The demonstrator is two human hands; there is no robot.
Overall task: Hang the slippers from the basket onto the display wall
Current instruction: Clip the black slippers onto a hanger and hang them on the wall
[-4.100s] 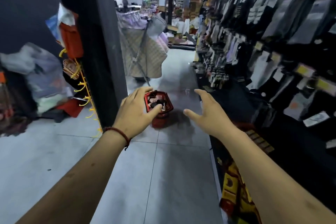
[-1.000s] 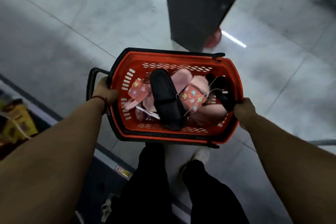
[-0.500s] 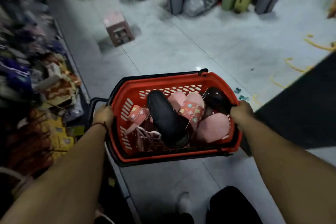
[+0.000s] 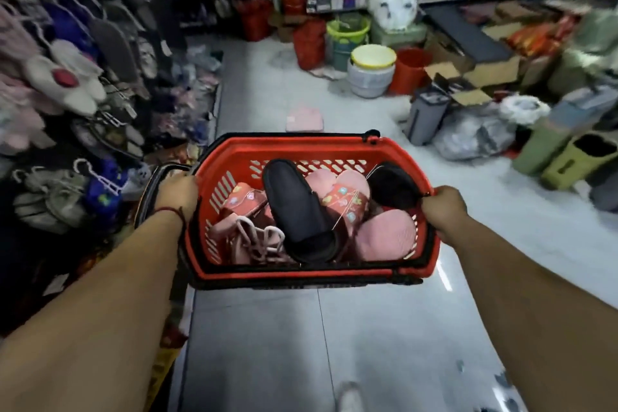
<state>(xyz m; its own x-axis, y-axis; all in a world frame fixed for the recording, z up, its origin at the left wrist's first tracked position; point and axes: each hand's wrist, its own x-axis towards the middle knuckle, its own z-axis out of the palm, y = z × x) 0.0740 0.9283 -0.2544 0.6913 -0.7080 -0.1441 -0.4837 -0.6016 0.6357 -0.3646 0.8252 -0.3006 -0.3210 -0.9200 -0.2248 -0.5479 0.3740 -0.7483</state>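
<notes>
My left grip (image 4: pixel 177 192) curls over the left rim of the red basket (image 4: pixel 291 144); my right grip (image 4: pixel 441 207) clamps the right rim, fingers hidden. Inside, a black slipper (image 4: pixel 297 207) overlaps pink slippers (image 4: pixel 384 234). Open floor (image 4: pixel 261 338) runs ahead; the blurred display wall (image 4: pixel 67 77) crowds the left, buckets (image 4: pixel 371 73) farther off.

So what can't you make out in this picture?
Head view, basket: the slipper count; the black slipper covers those beneath.
Head view, display wall: free hooks; motion blur smears it.
Head view, right hand: its fingertips, hidden round the basket rim.
Head view, shoe: mostly cut off by the bottom edge.
</notes>
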